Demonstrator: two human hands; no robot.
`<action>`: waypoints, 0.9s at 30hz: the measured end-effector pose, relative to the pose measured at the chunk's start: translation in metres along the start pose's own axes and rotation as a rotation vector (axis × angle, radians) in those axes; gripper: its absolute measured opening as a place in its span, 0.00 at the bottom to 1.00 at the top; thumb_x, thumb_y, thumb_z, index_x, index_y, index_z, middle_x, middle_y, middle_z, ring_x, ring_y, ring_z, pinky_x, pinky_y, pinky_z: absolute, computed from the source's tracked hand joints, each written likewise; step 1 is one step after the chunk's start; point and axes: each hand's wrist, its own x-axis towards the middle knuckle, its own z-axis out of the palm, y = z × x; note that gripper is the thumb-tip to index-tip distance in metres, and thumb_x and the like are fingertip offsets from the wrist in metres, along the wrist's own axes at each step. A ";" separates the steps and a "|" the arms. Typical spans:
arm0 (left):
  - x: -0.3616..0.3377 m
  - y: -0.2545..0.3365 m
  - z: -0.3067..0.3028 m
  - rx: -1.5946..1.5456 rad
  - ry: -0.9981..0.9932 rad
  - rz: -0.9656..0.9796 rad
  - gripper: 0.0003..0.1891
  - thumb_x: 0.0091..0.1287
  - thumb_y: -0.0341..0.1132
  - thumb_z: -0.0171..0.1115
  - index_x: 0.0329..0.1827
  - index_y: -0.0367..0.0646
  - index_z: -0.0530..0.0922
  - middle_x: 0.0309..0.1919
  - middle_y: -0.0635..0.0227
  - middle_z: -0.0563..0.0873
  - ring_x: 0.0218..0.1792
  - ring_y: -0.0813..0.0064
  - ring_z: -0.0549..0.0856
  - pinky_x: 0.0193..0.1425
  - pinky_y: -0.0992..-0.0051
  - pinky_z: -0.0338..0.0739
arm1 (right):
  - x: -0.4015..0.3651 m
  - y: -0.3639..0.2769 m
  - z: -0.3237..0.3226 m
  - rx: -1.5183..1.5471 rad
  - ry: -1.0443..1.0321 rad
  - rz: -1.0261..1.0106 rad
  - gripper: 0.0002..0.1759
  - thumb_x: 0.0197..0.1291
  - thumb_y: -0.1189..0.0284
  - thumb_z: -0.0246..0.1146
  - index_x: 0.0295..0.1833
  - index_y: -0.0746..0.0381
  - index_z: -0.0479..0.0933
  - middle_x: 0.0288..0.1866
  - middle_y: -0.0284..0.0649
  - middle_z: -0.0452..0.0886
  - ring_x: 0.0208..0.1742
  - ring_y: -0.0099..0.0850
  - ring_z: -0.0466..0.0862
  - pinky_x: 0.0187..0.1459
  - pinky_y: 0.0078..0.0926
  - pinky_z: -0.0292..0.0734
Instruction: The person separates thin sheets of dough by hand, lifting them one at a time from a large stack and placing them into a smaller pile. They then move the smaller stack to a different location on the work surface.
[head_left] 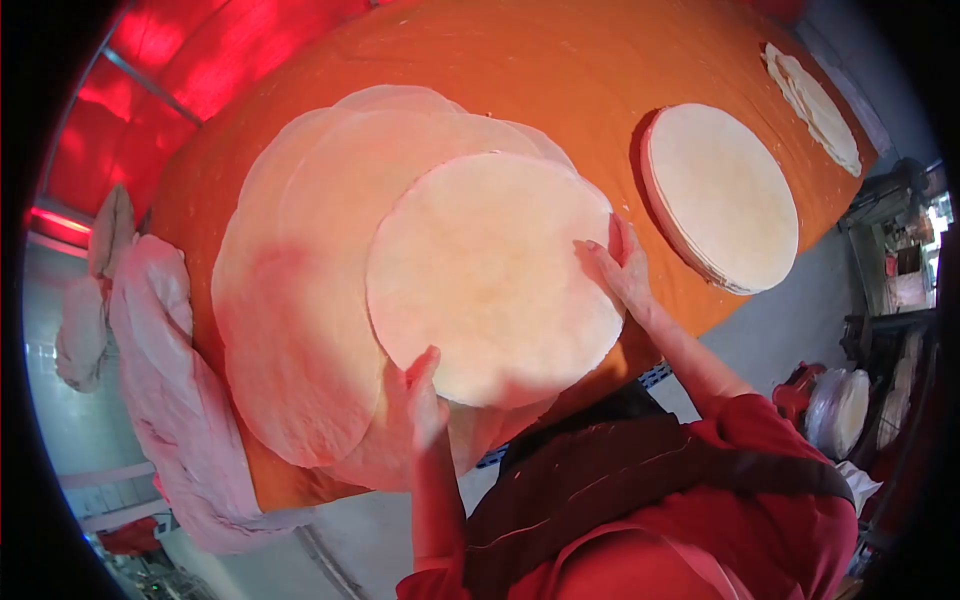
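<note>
Dark apron (620,470) over a red top fills the near edge, and both arms reach out from it to the table (560,60), which is covered in smooth orange.

The left hand (420,395) lies flat on the near rim of the round (490,275), fingers together and straight, gripping nothing as far as can be seen. The right hand (620,265) rests open on the round's right rim, fingers spread, palm down. The round sits in the middle of the table, on top of the wider sheets (300,300).

Judging by how things lie, much is already laid out: several sheets overlap beneath, fanned to the left and far side, and the round lies flat and centred, with only the two hands at its edge. On the right a stack (720,195) of like rounds stands apart, so more seems to be waiting. A far pile (815,105) sits at the table's far right end.

The round is pale, thin, matt and floury-looking, a clean circle. The sheets below are larger, softer in outline and tinted pink by the light. A crumpled pink cloth (170,380) hangs off the left end.
</note>
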 end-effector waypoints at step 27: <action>0.029 0.040 0.002 0.549 0.068 0.293 0.19 0.50 0.28 0.60 0.46 0.34 0.70 0.41 0.59 0.76 0.39 0.67 0.76 0.42 0.70 0.73 | 0.024 -0.051 -0.034 0.089 -0.385 0.147 0.18 0.47 0.74 0.57 0.47 0.64 0.67 0.33 0.36 0.75 0.31 0.25 0.73 0.36 0.21 0.71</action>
